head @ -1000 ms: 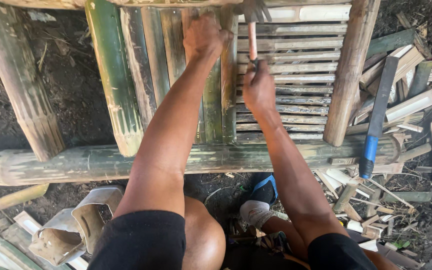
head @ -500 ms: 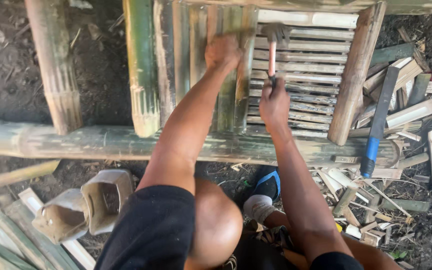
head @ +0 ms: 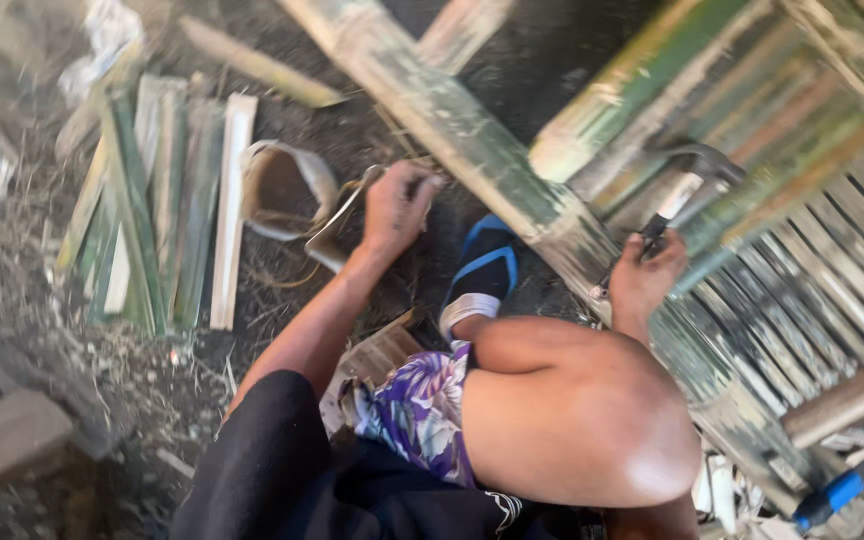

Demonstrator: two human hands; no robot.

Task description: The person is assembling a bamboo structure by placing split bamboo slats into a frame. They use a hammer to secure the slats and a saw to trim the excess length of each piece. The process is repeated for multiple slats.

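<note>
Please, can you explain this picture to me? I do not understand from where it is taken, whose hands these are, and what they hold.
The picture comes from a camera worn on a person's head, looking down, so you see that person's own arms, a bent knee and a foot in a blue sandal. The person sits low on dark earth. The right hand holds a hammer by its handle, over a frame of bamboo slats fixed to a thick bamboo pole. The left hand reaches down to the ground beside a cut plastic container; whether it grips something is too blurred to tell. Further left lies a bundle of split bamboo strips.
</note>
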